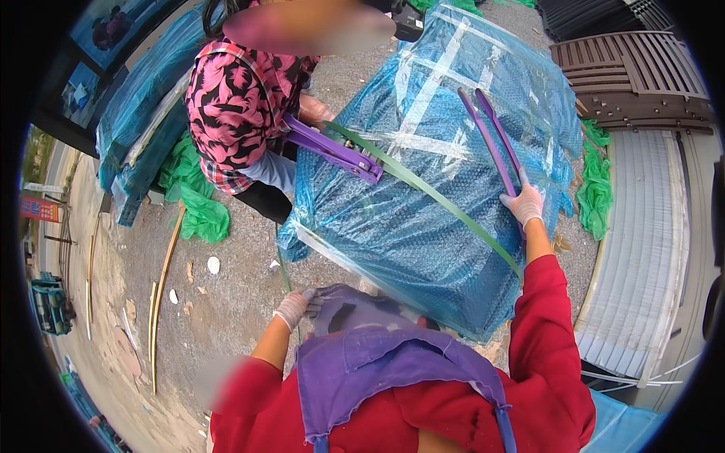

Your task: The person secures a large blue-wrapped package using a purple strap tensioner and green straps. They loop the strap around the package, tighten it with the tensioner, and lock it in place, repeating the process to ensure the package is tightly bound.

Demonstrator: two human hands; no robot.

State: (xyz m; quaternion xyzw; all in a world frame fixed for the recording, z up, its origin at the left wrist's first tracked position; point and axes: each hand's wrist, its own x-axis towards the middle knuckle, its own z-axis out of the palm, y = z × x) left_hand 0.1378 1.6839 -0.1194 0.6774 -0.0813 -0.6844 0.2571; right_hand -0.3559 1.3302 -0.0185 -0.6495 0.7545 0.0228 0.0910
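Note:
A large bundle in blue bubble wrap [423,226] lies before me, crossed by a flat green strap [445,202]. My right hand [523,204], in a pale glove, is closed around a purple long-handled tool [492,136] near its lower end. The tool's two handles point up and away over the bundle, slightly apart; its lower end is mostly hidden. My left hand [296,307], also gloved, is closed beside the bundle's near left corner, where a green strap end hangs down into it. A purple strapping tensioner [340,153] sits on the strap, held by a co-worker's hand [314,110].
The co-worker [238,106] in a pink-and-black top bends over the bundle's left side. Behind are more blue-wrapped goods [140,128] and green netting [200,215]. Wooden strips [165,291] lie on the ground. Brown slatted panels [634,68] and a pale ribbed stack [634,249] flank the right.

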